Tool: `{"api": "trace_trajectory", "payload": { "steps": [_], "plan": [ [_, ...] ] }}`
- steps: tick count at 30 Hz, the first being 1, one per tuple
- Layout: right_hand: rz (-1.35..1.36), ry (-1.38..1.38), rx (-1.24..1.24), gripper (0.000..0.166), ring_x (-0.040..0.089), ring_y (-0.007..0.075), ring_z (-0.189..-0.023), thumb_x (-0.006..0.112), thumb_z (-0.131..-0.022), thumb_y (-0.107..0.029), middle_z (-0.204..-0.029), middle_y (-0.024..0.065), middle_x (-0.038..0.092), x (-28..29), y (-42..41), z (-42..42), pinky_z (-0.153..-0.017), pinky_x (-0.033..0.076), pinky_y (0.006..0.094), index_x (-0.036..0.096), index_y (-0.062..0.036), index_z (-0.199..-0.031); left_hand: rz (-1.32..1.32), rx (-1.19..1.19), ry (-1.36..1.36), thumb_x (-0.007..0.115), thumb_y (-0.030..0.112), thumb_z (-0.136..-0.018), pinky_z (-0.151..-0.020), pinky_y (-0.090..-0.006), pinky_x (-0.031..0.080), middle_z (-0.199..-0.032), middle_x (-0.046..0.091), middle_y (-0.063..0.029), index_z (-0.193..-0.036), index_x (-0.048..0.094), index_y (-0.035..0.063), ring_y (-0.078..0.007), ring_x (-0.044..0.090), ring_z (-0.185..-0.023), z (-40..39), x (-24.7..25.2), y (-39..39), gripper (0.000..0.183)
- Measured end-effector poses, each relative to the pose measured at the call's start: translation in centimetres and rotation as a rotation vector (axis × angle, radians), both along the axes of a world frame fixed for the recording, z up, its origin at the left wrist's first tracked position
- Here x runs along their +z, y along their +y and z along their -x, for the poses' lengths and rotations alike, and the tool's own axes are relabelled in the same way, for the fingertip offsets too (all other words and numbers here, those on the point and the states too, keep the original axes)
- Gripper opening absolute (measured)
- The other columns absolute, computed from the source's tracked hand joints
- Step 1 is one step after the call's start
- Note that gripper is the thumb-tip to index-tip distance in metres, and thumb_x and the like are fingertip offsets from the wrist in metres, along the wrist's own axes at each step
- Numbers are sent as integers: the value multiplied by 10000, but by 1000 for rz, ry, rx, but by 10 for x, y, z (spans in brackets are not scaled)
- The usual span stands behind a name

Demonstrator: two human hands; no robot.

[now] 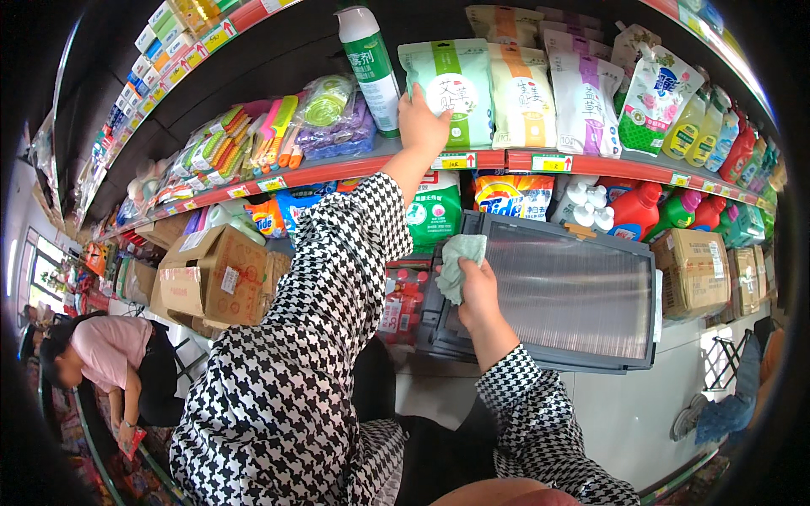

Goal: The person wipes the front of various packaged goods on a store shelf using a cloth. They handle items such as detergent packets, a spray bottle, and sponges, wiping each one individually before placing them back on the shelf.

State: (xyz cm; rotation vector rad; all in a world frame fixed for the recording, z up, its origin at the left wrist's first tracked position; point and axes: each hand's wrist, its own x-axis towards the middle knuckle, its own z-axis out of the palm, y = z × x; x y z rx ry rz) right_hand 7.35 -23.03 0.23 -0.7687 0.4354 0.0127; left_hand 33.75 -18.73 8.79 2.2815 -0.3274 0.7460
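Note:
My left hand is at the left edge of a pale green pouch on the shelf, thumb on its front and fingers along its side. The pouch stands upright and bears writing. Just left of it, a green and white spray can leans slightly. Bunched in my right hand is a pale green cloth. That hand is above a grey plastic bin with a clear ribbed panel. To the right of the green pouch stand a cream and orange pouch and a white and purple pouch.
A red-edged shelf crosses before me, with brushes and bottles. Below it are Tide bags. Cardboard boxes flank the bin. A person bends at the left; another person's leg shows right.

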Motion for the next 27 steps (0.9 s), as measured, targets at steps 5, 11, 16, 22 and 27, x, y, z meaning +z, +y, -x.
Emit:
{"api": "trace_trajectory", "payload": {
  "steps": [5, 11, 16, 22, 27],
  "plan": [
    [2, 24, -31, 292, 653, 262, -809, 425, -949, -102, -1010, 165, 635, 11, 3, 2, -685, 540, 365, 481, -7, -1220, -29, -3, -71, 761, 162, -739, -1092, -465, 303, -1421, 296, -276, -1414, 371, 51, -444, 319, -1309, 33, -1, 2, 788],
    [12, 29, -15, 296, 658, 272, -843, 428, -952, -114, -1038, 160, 631, 2, -1, 2, -686, 547, 380, 481, -10, -1224, 121, 77, -213, 758, 130, -723, -1113, -490, 254, -1424, 246, -258, -1433, 261, 3, -435, 243, -1338, 40, 22, 22, 876],
    [16, 16, 40, 295, 660, 283, -902, 437, -959, -133, -1087, 146, 619, -6, 2, 1, -710, 560, 412, 473, -22, -1230, 276, 121, -277, 794, 141, -711, -1118, -478, 269, -1451, 192, -305, -1462, 81, -59, -449, 240, -1351, 9, 63, 51, 1055],
    [26, 29, 62, 291, 658, 273, -894, 424, -966, -134, -1097, 137, 617, -3, 6, 0, -691, 554, 398, 473, -24, -1232, 302, 200, -17, 847, 196, -657, -1037, -420, 398, -1320, 434, -289, -1465, 116, -55, -412, 467, -1212, -24, 68, 58, 1118],
    [20, 21, 8, 274, 657, 263, -805, 421, -966, -135, -973, 163, 642, 2, 9, 0, -678, 541, 368, 478, -8, -1202, 321, 213, 11, 850, 200, -647, -978, -418, 452, -1253, 511, -273, -1453, 186, -45, -395, 556, -1120, -32, 66, 55, 1072]
  ]
}}
